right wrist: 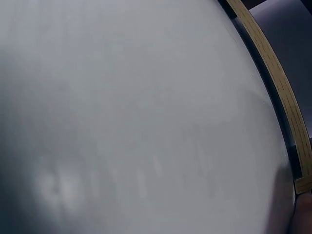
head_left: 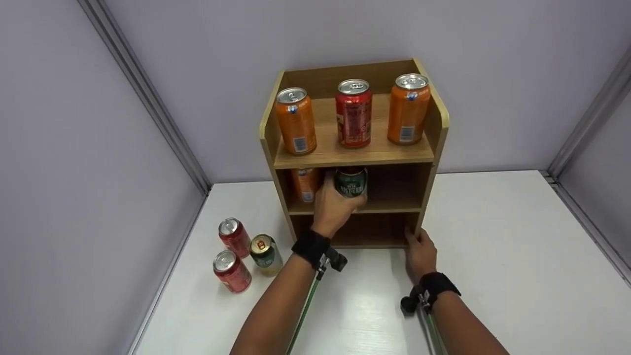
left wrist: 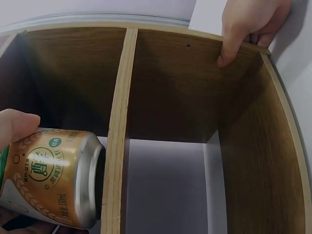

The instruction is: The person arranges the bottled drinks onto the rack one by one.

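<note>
My left hand [head_left: 334, 206] grips a green and gold drink can [head_left: 351, 183] at the middle level of a small wooden shelf [head_left: 329, 159]. In the left wrist view the can [left wrist: 53, 178] has its silver bottom end close to the edge of the shelf board [left wrist: 118, 112]. Beside that hand, on the same level, stands an orange can [head_left: 306, 185], partly covered by the hand. Low on the shelf's right side panel, my right hand [head_left: 422, 255] holds the panel, with its thumb on the inner face in the left wrist view.
On the top level stand an orange can [head_left: 297, 123], a red can [head_left: 354, 116] and another orange can [head_left: 408, 111]. Left of the shelf, two red cans [head_left: 232, 272] and a green and gold can [head_left: 266, 256] stand on the white table [head_left: 365, 315]. Walls [head_left: 227, 74] enclose the table.
</note>
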Demonstrator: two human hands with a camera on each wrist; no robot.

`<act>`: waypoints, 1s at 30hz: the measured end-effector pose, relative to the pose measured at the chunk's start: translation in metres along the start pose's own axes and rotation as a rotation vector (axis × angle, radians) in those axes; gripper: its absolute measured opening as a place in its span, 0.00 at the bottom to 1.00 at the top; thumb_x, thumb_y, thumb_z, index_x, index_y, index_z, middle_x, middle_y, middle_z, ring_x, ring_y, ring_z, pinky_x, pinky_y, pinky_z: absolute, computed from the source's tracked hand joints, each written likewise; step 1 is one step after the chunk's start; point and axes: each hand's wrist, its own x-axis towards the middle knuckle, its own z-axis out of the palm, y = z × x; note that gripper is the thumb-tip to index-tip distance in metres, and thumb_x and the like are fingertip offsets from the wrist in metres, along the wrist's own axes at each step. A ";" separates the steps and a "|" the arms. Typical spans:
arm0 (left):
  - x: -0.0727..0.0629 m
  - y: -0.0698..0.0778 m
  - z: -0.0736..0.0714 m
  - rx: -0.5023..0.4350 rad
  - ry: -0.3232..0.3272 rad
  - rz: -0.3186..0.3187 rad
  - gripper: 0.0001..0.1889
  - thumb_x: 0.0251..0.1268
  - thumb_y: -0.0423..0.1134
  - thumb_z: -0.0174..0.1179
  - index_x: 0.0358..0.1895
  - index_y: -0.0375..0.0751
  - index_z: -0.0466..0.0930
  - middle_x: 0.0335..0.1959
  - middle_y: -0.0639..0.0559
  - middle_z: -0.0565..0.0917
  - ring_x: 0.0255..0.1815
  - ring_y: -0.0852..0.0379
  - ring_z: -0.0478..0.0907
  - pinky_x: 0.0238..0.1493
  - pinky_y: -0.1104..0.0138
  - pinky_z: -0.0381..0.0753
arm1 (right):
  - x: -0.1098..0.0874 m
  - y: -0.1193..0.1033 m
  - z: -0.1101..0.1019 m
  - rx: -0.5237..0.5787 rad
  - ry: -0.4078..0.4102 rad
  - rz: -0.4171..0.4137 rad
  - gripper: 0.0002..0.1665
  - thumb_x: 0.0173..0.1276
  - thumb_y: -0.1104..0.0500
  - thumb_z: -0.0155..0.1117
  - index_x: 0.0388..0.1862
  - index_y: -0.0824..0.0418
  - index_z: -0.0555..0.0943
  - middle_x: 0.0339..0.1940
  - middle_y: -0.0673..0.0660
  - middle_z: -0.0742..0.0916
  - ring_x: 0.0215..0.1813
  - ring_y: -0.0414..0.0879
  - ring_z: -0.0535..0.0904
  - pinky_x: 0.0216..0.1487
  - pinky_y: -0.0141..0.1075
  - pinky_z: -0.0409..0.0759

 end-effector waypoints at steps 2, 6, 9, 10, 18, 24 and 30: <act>0.005 0.000 0.001 0.012 -0.001 -0.006 0.42 0.42 0.49 0.75 0.64 0.45 0.66 0.47 0.53 0.80 0.44 0.58 0.78 0.46 0.65 0.76 | 0.000 0.000 0.000 0.000 0.005 -0.008 0.44 0.70 0.30 0.48 0.73 0.57 0.65 0.68 0.61 0.73 0.69 0.57 0.65 0.66 0.50 0.61; 0.012 0.000 0.002 0.033 0.005 -0.014 0.42 0.42 0.49 0.74 0.65 0.45 0.66 0.46 0.53 0.81 0.45 0.59 0.78 0.45 0.65 0.76 | 0.002 0.001 0.000 0.006 0.018 -0.020 0.43 0.70 0.31 0.49 0.73 0.57 0.66 0.67 0.60 0.74 0.69 0.56 0.66 0.66 0.49 0.62; 0.014 0.000 0.003 0.023 0.000 -0.019 0.40 0.43 0.49 0.74 0.63 0.43 0.69 0.44 0.53 0.81 0.42 0.58 0.79 0.42 0.65 0.77 | 0.002 0.001 0.000 0.000 0.018 -0.015 0.42 0.70 0.31 0.48 0.73 0.56 0.65 0.68 0.60 0.74 0.69 0.55 0.66 0.65 0.49 0.63; 0.014 0.000 0.003 0.014 0.000 -0.019 0.39 0.43 0.48 0.73 0.62 0.42 0.69 0.44 0.53 0.81 0.41 0.58 0.79 0.41 0.65 0.78 | 0.002 0.001 0.000 -0.001 0.015 -0.012 0.42 0.71 0.31 0.48 0.74 0.55 0.64 0.68 0.60 0.73 0.69 0.55 0.66 0.66 0.49 0.63; 0.020 -0.001 0.007 -0.050 -0.005 0.034 0.44 0.47 0.43 0.74 0.69 0.38 0.62 0.51 0.46 0.79 0.45 0.55 0.79 0.43 0.65 0.78 | -0.001 0.001 0.002 0.030 0.009 0.008 0.42 0.71 0.33 0.49 0.75 0.55 0.63 0.69 0.59 0.72 0.69 0.55 0.66 0.66 0.48 0.64; 0.022 -0.002 0.010 -0.070 -0.004 0.058 0.44 0.48 0.41 0.74 0.69 0.38 0.61 0.54 0.44 0.78 0.49 0.53 0.79 0.48 0.64 0.77 | 0.000 0.000 0.002 0.015 0.024 0.002 0.43 0.70 0.31 0.49 0.74 0.56 0.64 0.68 0.60 0.73 0.68 0.55 0.67 0.65 0.49 0.64; 0.021 -0.005 0.012 -0.044 0.010 0.070 0.45 0.48 0.41 0.74 0.70 0.38 0.61 0.59 0.44 0.76 0.58 0.51 0.74 0.56 0.63 0.72 | -0.003 0.001 0.002 0.019 0.020 0.006 0.43 0.70 0.31 0.49 0.74 0.55 0.65 0.68 0.59 0.73 0.68 0.55 0.67 0.65 0.48 0.64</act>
